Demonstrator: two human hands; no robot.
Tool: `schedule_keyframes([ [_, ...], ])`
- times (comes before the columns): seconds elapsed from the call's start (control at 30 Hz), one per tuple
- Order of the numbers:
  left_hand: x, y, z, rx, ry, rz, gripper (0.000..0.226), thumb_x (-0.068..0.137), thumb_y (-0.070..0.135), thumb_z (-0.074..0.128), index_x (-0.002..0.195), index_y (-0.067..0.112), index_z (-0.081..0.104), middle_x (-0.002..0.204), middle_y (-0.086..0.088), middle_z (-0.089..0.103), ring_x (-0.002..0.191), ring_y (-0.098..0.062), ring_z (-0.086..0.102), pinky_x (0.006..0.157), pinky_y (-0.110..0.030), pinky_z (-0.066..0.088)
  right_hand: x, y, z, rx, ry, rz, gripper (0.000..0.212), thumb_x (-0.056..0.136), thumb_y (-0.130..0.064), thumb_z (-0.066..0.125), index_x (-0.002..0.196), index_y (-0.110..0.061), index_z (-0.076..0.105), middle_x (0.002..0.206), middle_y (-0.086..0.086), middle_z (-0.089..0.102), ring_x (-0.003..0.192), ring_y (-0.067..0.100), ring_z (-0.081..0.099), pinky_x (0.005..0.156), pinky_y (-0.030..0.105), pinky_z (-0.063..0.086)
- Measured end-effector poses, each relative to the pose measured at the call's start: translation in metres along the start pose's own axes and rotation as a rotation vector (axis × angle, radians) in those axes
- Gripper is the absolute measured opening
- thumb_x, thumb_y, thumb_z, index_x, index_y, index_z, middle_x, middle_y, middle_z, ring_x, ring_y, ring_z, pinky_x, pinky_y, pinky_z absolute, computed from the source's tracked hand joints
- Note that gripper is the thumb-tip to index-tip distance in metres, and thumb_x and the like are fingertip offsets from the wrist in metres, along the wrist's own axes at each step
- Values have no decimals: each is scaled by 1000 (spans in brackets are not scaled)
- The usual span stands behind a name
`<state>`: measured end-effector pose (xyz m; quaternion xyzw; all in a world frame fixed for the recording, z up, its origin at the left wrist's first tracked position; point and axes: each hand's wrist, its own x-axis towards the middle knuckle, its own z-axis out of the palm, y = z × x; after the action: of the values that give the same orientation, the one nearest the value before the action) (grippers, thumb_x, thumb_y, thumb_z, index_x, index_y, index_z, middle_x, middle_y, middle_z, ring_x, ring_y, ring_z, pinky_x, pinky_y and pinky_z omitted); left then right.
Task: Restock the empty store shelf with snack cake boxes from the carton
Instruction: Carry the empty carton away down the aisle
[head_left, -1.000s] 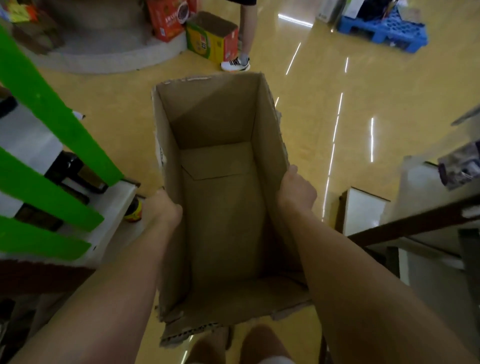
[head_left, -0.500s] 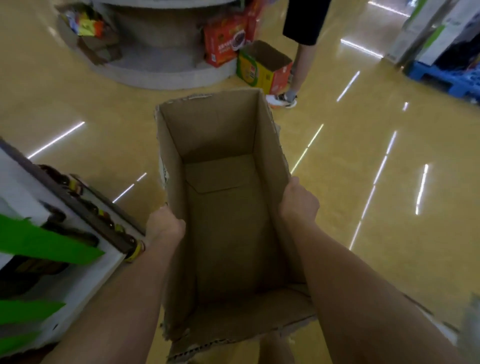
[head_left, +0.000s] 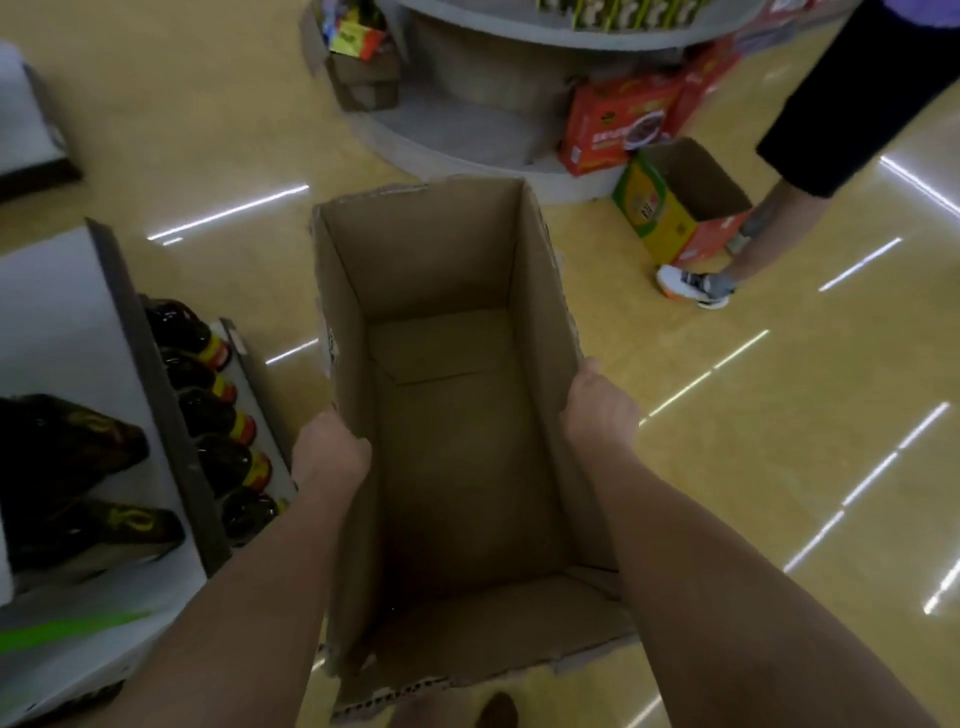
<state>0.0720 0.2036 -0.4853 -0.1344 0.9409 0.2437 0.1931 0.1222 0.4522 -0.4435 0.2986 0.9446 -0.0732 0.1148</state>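
Head view looks down into the carton (head_left: 457, 415), carried over the floor at centre with nothing in it. Left hand (head_left: 330, 452) grips its left wall, right hand (head_left: 597, 410) clasps the right wall. Light, probably, but floppy (near edge is torn), so holding both long walls midway looks wise. Bottles (head_left: 218, 395) sit left.

Carton (head_left: 447, 415) between shelf (head_left: 67, 291) — left — and floor (head_left: 779, 415).

Free room: bare floor (head_left: 753, 467) at the right of the frame.
In the way: bottle shelf (head_left: 171, 441) at left, round stand (head_left: 467, 135) and a person's leg (head_left: 769, 228) at the top.
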Motion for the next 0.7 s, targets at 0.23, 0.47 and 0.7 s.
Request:
schedule_keyframes([
  [0.23, 114, 42, -16, -73, 67, -109, 17, 87, 6, 56, 104, 5, 57, 91, -12, 60, 77, -22, 56, 62, -32, 48, 129, -77, -13, -3, -4, -71, 31, 95, -2, 42, 126, -7, 38, 105, 13, 66, 99, 33, 64, 67, 33, 39],
  [0.47, 200, 61, -33, -123, 130, -221, 16, 87, 5, 59, 103, 9, 58, 94, -12, 62, 83, -27, 62, 69, -39, 56, 224, -146, -6, -33, -48, -169, 40, 94, -4, 44, 132, -7, 34, 101, 12, 67, 93, 32, 65, 63, 32, 38],
  [0.7, 290, 89, -32, -184, 203, -329, 14, 87, 5, 58, 101, 10, 58, 93, -10, 60, 82, -25, 61, 71, -39, 56, 333, -205, 4, -82, -56, -284, 42, 96, -4, 42, 137, -5, 31, 102, 12, 66, 92, 32, 64, 63, 33, 38],
])
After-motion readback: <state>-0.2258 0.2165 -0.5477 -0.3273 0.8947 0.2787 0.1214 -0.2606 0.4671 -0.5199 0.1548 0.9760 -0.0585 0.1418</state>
